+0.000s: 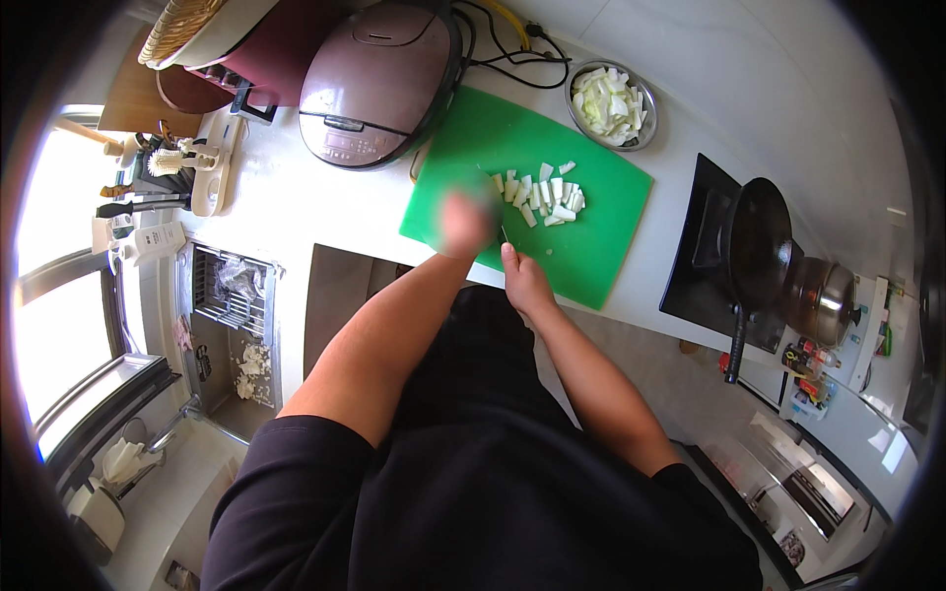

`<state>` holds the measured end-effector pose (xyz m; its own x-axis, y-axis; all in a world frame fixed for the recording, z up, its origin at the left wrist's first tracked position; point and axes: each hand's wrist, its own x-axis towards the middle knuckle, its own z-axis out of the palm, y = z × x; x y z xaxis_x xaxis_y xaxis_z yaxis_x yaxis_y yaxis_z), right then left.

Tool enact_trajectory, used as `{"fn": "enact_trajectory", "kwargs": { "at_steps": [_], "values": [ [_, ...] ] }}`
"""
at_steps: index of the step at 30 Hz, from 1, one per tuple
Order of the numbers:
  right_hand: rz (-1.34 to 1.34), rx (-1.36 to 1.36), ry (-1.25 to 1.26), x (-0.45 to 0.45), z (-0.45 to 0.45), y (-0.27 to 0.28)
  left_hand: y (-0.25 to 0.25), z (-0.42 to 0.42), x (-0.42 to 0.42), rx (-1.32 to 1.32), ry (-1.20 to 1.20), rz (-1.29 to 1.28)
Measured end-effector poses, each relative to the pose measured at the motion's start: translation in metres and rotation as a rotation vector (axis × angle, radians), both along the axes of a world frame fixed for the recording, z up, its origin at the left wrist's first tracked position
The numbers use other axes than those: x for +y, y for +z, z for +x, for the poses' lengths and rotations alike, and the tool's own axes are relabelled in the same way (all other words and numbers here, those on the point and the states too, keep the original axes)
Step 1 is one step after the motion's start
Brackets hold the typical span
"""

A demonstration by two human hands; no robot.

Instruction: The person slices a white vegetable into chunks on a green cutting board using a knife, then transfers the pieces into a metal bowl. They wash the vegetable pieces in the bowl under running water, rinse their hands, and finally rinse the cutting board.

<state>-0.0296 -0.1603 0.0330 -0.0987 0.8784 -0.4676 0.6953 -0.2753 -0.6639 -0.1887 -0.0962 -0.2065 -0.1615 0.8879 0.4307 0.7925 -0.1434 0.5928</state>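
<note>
My right hand [529, 281] is closed around a knife [505, 233] at the near edge of a green cutting board [591, 255]. Only a thin strip of its blade shows, running away from me past my left hand. A round blur covers my left hand [467, 221], which is over the board just left of the blade; its fingers and anything under them are hidden. Right of the knife lies a loose group of short white vegetable sticks [545, 192]. Behind the board, a metal bowl [651, 127] holds cut pale green and white vegetable pieces [609, 105].
A rice cooker [380, 81] stands at the board's back left, with black cables [517, 63] behind. To the right, a black wok [757, 244] and a steel pot [820, 301] sit on the stove [684, 273]. The sink [229, 369] with a rack [233, 306] is far left.
</note>
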Motion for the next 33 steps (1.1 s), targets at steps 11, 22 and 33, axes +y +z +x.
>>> {"fn": "enact_trajectory", "kwargs": {
  "at_steps": [11, 22, 33],
  "values": [
    [-0.058, -0.069, -0.005, 0.004, 0.002, -0.015, 0.063, 0.016, 0.004, 0.104, -0.035, 0.1],
    [-0.079, 0.027, -0.002, -0.001, 0.009, 0.006, 0.067, 0.009, 0.004, 0.103, -0.041, 0.148],
    [-0.044, 0.0, 0.018, 0.006, -0.001, 0.012, 0.03, 0.005, 0.005, -0.391, 0.227, -0.524]
  ]
}}
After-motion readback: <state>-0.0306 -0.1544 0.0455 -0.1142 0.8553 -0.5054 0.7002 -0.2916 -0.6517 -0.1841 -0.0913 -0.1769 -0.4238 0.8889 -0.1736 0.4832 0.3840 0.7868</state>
